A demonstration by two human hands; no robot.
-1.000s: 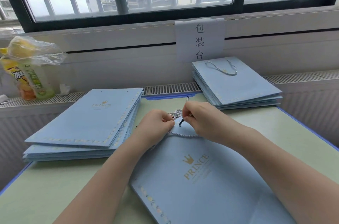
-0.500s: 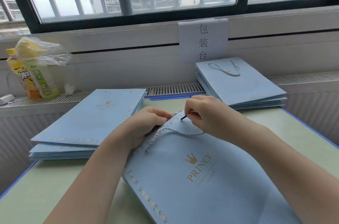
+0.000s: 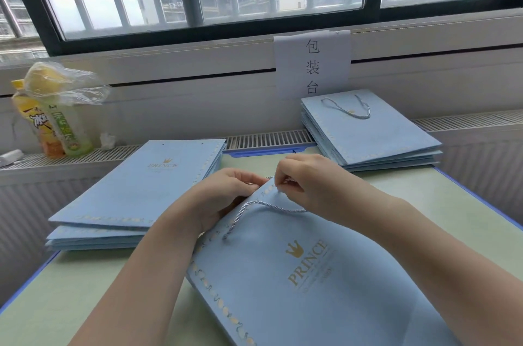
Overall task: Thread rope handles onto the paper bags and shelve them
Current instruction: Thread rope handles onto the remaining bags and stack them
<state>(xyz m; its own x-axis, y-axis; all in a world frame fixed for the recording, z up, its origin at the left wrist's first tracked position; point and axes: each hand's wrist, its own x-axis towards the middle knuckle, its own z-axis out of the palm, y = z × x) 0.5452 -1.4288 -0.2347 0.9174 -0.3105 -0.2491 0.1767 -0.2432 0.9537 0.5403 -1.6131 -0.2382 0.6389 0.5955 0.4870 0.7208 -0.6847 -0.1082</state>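
Pale green table with blue edging, pushed against a white radiator ledge under a barred window; apartment blocks beyond the glass. Paper sign with three printed characters taped to the sill at 12 o'clock. Light blue paper bag flat on the table at 6 o'clock, gold crown and "PRINCE" lettering face up, top edge pointing away toward 12. Left hand at the bag's top edge, fingers curled, thumb and fingertips pinching the edge of the paper near the punched hole. Right hand just beside it at 1 o'clock, fingers curled, thumb and forefinger pinching something small at the top edge; looks like the end of the rope, though the tip itself hidden under the fingers. Twisted pale rope handle lying in a loose curve on the bag's face, from under the right hand across toward 9 o'clock, then down to a hole near the left wrist. Stack of flat blue bags without handles at 10 o'clock, two holes visible on the top one's far edge. Second stack of blue bags at 1 o'clock, partly on the ledge, top bag with a rope handle already in place. Two drink bottles at 10 o'clock on the ledge, crumpled clear plastic bag with something yellow draped over their tops. Small white crumpled scrap just beside the bottles, toward 3 o'clock of them.
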